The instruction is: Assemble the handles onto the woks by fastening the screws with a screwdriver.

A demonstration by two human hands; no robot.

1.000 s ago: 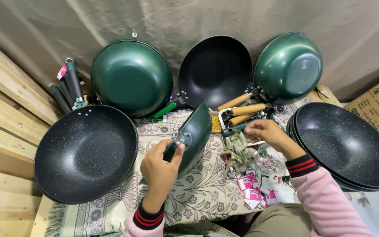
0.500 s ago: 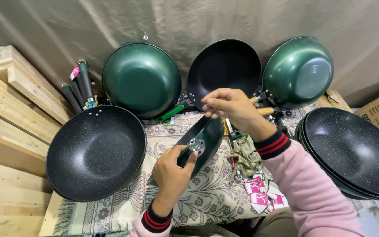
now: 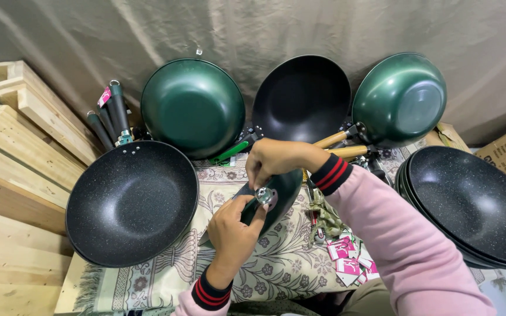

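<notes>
A patterned cloth (image 3: pixel 165 275) covers the worktop, carrying a speckled black wok (image 3: pixel 131 202), stacked black woks (image 3: pixel 469 202) and pink tags (image 3: pixel 346 260).

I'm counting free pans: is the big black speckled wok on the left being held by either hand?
No: the black speckled wok sits untouched, while the left hand and right hand grip a small green pan.

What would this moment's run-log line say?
left hand: grips small green pan | right hand: fingers at pan's metal fitting | setting: patterned cloth, speckled wok alongside
</notes>
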